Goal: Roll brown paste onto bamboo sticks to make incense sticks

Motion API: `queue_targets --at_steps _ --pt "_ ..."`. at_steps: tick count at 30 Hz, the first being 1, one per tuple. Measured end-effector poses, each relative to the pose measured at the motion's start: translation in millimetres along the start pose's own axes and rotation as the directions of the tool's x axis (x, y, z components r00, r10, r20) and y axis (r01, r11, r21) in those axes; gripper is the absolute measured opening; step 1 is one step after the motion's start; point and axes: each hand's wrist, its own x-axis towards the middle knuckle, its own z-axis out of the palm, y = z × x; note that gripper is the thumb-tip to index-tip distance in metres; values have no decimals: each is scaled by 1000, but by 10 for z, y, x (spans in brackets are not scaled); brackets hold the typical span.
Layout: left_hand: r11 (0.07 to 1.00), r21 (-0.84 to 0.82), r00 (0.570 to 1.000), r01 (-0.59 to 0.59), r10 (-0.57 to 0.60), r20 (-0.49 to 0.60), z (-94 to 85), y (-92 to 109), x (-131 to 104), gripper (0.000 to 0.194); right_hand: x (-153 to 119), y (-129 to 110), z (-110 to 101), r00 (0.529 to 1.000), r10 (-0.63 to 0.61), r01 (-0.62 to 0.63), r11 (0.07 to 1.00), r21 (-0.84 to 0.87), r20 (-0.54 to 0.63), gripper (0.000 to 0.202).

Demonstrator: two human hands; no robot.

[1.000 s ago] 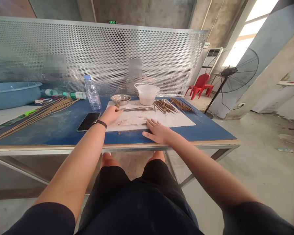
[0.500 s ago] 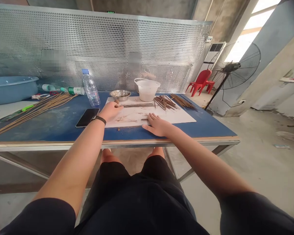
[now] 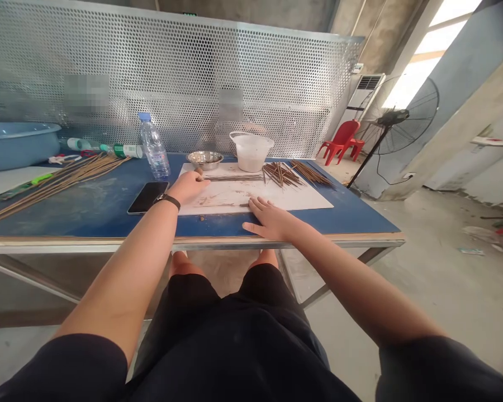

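My left hand [image 3: 187, 187], with a dark band at the wrist, is closed around a brown lump [image 3: 199, 171] at the left of the white board [image 3: 230, 196]. Some of its fingers are hidden from me. Beside its fingertips, several thin dark sticks [image 3: 237, 178] lie side by side across the board. My right hand [image 3: 270, 219] lies flat at the board's front edge, fingers stretched and thumb apart. Under its fingertips the end of a short brown strip [image 3: 243, 205] shows. Brown smears mark the board between my hands.
Behind the board stand a metal bowl [image 3: 204, 160] and a white bucket [image 3: 252, 151]. Brown sticks [image 3: 283, 175] lie piled at right. To the left are a phone [image 3: 148, 197], a water bottle [image 3: 154, 146], long sticks [image 3: 73, 177] and a blue basin [image 3: 19, 148]. A perforated metal screen [image 3: 171, 72] closes the back.
My right hand has shifted slightly toward me, its palm now nearer the table's front edge. My left hand stays at the lump. The whole view has tilted a little.
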Motion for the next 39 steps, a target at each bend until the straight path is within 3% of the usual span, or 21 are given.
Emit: queue_targets --at_steps 4,12,15,22,28,39 --pt "1000 2 999 -4 4 33 -19 17 -22 46 -46 -37 -13 1000 4 -5 1000 20 9 129" --pt "999 42 999 -4 3 39 -1 -23 25 41 499 -69 -62 983 183 -183 983 34 7 126" --pt "999 48 999 -19 17 38 13 -63 48 40 575 -67 -62 978 206 -207 978 29 17 127" --pt "1000 25 999 -12 11 35 33 -49 65 40 146 -50 8 1000 -13 14 999 47 -20 125" --pt "1000 10 999 -20 19 43 14 -36 51 46 -48 -138 22 1000 -17 17 998 66 4 127" --pt "999 38 999 8 -10 43 1 11 22 33 623 -231 -134 983 175 -175 985 -7 63 125"
